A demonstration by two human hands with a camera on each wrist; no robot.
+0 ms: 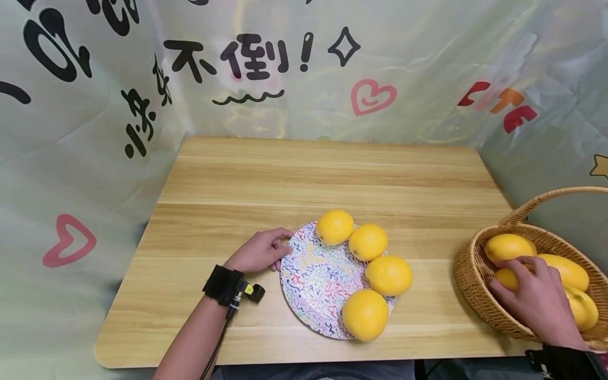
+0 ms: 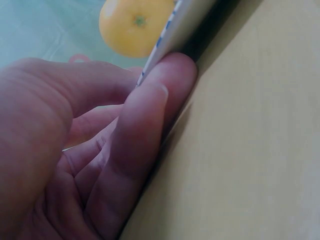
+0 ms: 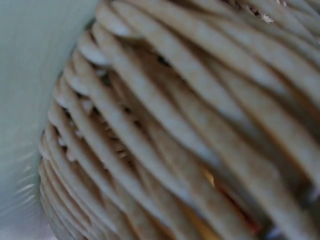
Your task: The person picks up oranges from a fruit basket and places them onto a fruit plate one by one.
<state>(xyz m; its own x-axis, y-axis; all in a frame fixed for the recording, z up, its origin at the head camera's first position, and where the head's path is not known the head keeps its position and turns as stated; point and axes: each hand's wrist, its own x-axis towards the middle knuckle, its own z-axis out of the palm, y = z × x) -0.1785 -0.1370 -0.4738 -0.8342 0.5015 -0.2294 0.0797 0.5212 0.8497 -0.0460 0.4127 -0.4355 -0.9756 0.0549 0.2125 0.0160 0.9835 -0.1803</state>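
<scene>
- While the left hand (image 1: 258, 250) has the plate (image 1: 318, 285) by its rim, the right hand (image 1: 541, 295) is down inside the basket (image 1: 475, 303).
- Left fingers: nearly closed, rim pinched. Left wrist view puts fingertips (image 2: 175, 67) under the rim, between plate and table (image 1: 285, 174).
- Plate: touching left fingers, lying to their right. Squiggle print.
- Four round yellow fruits on it, across from left fingers, in an arc along the opposite rim. Back fruit (image 1: 334, 227) is closest to those fingers; front fruit (image 1: 365, 315) is nearest the person.
- Right fingers: bent over a partly hidden fruit (image 1: 506, 279), thumb at its left. Can't tell how far open they are or if they've got hold of it; right wrist view is just blurry weave.
- Around right fingers: one oval fruit (image 1: 510, 247) just beyond, long fruit (image 1: 565, 271) and ridged fruit (image 1: 581, 310) to the right.
- Basket wall surrounds the right fingers; handle (image 1: 537, 202) arches beyond them.
</scene>
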